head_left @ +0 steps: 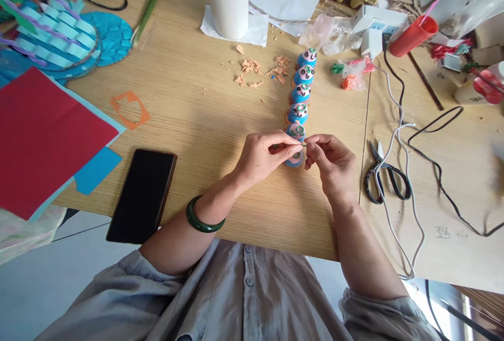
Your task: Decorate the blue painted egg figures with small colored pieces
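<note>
My left hand (268, 153), a dark green bangle (205, 219) on its wrist, pinches one end of a tiny thin green strip (304, 145). Thumb and fingertips of my right hand (329, 161) close on the strip's other end; what it is made of is too small to tell. Both hands hover over the near end of a row of several blue domed pieces (298, 115), with pink tops bearing green rings and dark marks. The nearest blue piece (294, 159) shows partly below my fingertips. My hands hide part of the row there.
Black-handled scissors (384, 173) lie right of my right hand, crossed by a white cable (409, 199). A black phone (142, 194) rests at the table's front edge. Orange shavings (251, 65) lie beyond, near a white cylinder (227, 0). Red paper (51, 136) covers the left side.
</note>
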`<control>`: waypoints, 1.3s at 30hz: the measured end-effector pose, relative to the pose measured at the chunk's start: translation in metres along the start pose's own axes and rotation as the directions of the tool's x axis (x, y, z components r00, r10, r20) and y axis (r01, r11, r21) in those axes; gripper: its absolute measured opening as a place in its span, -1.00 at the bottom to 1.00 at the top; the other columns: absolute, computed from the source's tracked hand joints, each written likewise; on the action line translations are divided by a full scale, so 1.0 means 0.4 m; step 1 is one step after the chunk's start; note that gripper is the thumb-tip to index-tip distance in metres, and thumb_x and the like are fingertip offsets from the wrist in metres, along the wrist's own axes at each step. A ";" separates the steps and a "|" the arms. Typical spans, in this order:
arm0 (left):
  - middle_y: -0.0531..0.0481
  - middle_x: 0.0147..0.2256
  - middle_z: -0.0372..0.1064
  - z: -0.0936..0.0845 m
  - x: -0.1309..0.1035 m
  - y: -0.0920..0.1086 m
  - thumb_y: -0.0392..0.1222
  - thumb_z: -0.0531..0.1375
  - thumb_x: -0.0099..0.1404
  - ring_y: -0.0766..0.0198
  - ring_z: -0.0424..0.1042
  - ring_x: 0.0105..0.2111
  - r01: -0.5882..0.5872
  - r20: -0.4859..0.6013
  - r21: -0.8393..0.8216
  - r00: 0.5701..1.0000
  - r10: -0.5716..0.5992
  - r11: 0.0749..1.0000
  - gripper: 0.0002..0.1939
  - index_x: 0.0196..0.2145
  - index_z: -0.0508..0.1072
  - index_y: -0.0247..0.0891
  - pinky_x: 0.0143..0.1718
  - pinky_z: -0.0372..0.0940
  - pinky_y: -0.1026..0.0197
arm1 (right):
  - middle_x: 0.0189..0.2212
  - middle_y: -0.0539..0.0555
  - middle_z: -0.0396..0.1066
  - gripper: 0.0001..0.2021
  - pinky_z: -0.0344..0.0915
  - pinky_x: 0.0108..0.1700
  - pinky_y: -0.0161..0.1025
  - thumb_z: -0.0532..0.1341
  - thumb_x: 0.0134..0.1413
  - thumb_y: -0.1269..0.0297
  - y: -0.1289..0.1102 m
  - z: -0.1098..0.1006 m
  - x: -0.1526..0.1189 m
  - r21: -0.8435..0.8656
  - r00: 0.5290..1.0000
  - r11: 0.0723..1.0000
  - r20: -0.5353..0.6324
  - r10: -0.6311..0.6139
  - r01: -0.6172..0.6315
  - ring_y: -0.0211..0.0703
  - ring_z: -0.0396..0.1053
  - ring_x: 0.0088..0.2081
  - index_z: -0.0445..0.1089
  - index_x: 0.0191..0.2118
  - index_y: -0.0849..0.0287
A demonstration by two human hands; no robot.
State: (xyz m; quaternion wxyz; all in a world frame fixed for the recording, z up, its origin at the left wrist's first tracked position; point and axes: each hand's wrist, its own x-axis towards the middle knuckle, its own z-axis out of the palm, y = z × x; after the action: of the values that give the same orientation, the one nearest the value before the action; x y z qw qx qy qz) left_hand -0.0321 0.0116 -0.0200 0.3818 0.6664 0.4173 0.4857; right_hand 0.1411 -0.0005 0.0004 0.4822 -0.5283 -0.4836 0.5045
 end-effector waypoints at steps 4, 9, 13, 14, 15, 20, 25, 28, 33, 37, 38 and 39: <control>-0.05 -0.33 0.64 0.003 0.000 0.003 -0.02 0.31 0.38 0.33 0.53 -0.42 0.068 0.011 -0.095 0.998 -0.067 0.993 -0.74 -0.18 0.67 -0.26 -0.39 0.35 0.33 | -0.57 -0.10 0.37 -0.65 0.26 -0.54 -0.33 0.48 -0.01 -0.05 0.003 0.001 0.000 -0.011 0.999 1.000 -0.041 -0.020 0.019 -0.37 0.29 -0.59 0.51 -0.35 0.14; 0.02 -0.44 0.58 0.004 0.000 0.006 -0.06 0.34 0.35 0.36 0.47 -0.50 0.128 0.012 -0.106 0.992 -0.128 0.986 -0.72 -0.08 0.66 -0.26 -0.44 0.33 0.33 | -0.57 -0.11 0.35 -0.68 0.28 -0.53 -0.33 0.46 0.05 -0.02 0.003 0.001 -0.002 -0.017 0.996 1.000 -0.089 -0.025 0.024 -0.37 0.28 -0.58 0.49 -0.35 0.13; 0.01 -0.41 0.59 0.003 -0.002 -0.006 -0.08 0.34 0.34 0.37 0.45 -0.48 0.091 0.000 -0.055 0.996 -0.091 0.994 -0.74 -0.07 0.66 -0.24 -0.44 0.30 0.34 | -0.59 -0.11 0.34 -0.67 0.26 -0.54 -0.34 0.46 0.03 -0.03 0.008 0.002 0.000 -0.013 0.999 1.000 -0.046 -0.015 0.015 -0.37 0.28 -0.59 0.49 -0.37 0.13; -0.01 -0.36 0.62 0.004 -0.003 -0.010 -0.08 0.33 0.36 0.37 0.47 -0.45 0.073 -0.008 -0.042 0.997 -0.074 0.996 -0.77 -0.11 0.67 -0.23 -0.42 0.31 0.34 | -0.59 -0.11 0.34 -0.66 0.26 -0.55 -0.34 0.46 0.03 -0.04 0.010 0.003 0.001 -0.016 0.999 1.000 -0.029 -0.012 0.012 -0.37 0.28 -0.59 0.48 -0.37 0.13; -0.03 -0.32 0.64 0.004 -0.003 -0.013 -0.07 0.32 0.37 0.36 0.48 -0.43 0.058 -0.016 -0.027 0.998 -0.058 0.998 -0.79 -0.15 0.68 -0.22 -0.41 0.31 0.33 | -0.59 -0.11 0.34 -0.65 0.27 -0.54 -0.34 0.46 0.03 -0.05 0.012 0.003 0.001 -0.018 1.000 1.000 -0.015 -0.010 0.010 -0.36 0.28 -0.59 0.48 -0.37 0.13; -0.04 -0.32 0.65 0.003 -0.003 -0.013 -0.02 0.28 0.40 0.33 0.51 -0.41 0.028 -0.043 0.012 0.999 -0.028 1.000 -0.76 -0.24 0.68 -0.22 -0.40 0.32 0.31 | -0.48 -0.06 0.41 -0.66 0.37 -0.48 -0.31 0.41 0.10 -0.07 0.008 0.003 -0.003 -0.012 0.999 1.000 -0.029 -0.015 0.015 -0.35 0.34 -0.54 0.53 -0.29 0.13; -0.03 -0.35 0.64 0.001 -0.001 -0.003 -0.06 0.28 0.41 0.34 0.51 -0.42 0.010 -0.066 0.011 0.998 -0.009 1.000 -0.77 -0.25 0.67 -0.24 -0.41 0.31 0.33 | -0.47 -0.05 0.41 -0.70 0.40 -0.45 -0.31 0.43 0.09 -0.02 -0.005 0.002 -0.008 -0.039 0.998 0.998 -0.049 -0.044 0.042 -0.33 0.32 -0.50 0.56 -0.28 0.13; -0.02 -0.38 0.63 0.001 -0.001 -0.003 -0.05 0.29 0.39 0.36 0.48 -0.47 0.025 -0.089 0.036 0.996 -0.021 0.999 -0.77 -0.26 0.67 -0.24 -0.44 0.30 0.33 | -0.45 -0.03 0.42 -0.67 0.41 -0.44 -0.29 0.38 0.15 -0.07 -0.008 0.002 -0.010 -0.059 0.998 0.997 -0.050 -0.045 0.042 -0.33 0.34 -0.50 0.55 -0.30 0.13; -0.04 -0.36 0.64 0.002 -0.003 -0.006 -0.03 0.28 0.40 0.35 0.49 -0.45 0.035 -0.080 0.051 0.996 -0.030 0.998 -0.74 -0.27 0.68 -0.25 -0.43 0.30 0.34 | -0.45 -0.03 0.45 -0.67 0.40 -0.44 -0.30 0.40 0.12 -0.07 -0.004 0.000 -0.008 -0.093 0.998 0.995 -0.032 -0.049 0.046 -0.33 0.34 -0.50 0.54 -0.30 0.12; -0.03 -0.37 0.64 0.002 -0.004 -0.004 -0.05 0.30 0.39 0.35 0.49 -0.45 0.026 -0.080 0.026 0.997 -0.024 0.999 -0.77 -0.26 0.69 -0.23 -0.42 0.31 0.33 | -0.42 -0.03 0.49 -0.67 0.40 -0.45 -0.31 0.45 0.04 -0.06 0.006 0.001 -0.006 -0.120 0.997 0.990 0.010 -0.072 0.073 -0.35 0.32 -0.52 0.54 -0.31 0.11; -0.03 -0.36 0.64 0.001 -0.004 -0.003 -0.06 0.30 0.39 0.35 0.49 -0.44 0.024 -0.074 0.017 0.997 -0.023 1.000 -0.78 -0.26 0.69 -0.23 -0.42 0.32 0.33 | -0.43 -0.03 0.50 -0.68 0.40 -0.45 -0.31 0.46 0.03 -0.05 0.008 0.001 -0.006 -0.120 0.997 0.989 0.007 -0.083 0.083 -0.35 0.32 -0.52 0.54 -0.33 0.11; -0.04 -0.34 0.65 0.001 -0.004 -0.002 -0.07 0.30 0.38 0.34 0.51 -0.42 0.025 -0.064 0.004 0.998 -0.024 1.000 -0.78 -0.24 0.70 -0.23 -0.40 0.33 0.33 | -0.44 -0.04 0.49 -0.68 0.39 -0.46 -0.32 0.46 0.03 -0.05 0.009 0.002 -0.006 -0.117 0.996 0.989 0.000 -0.090 0.089 -0.36 0.32 -0.52 0.53 -0.34 0.11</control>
State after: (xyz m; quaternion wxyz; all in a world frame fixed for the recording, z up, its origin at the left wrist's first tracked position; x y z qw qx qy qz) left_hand -0.0320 0.0105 -0.0215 0.3724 0.6464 0.4387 0.5011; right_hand 0.1403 -0.0029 -0.0031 0.4741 -0.5347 -0.5341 0.4517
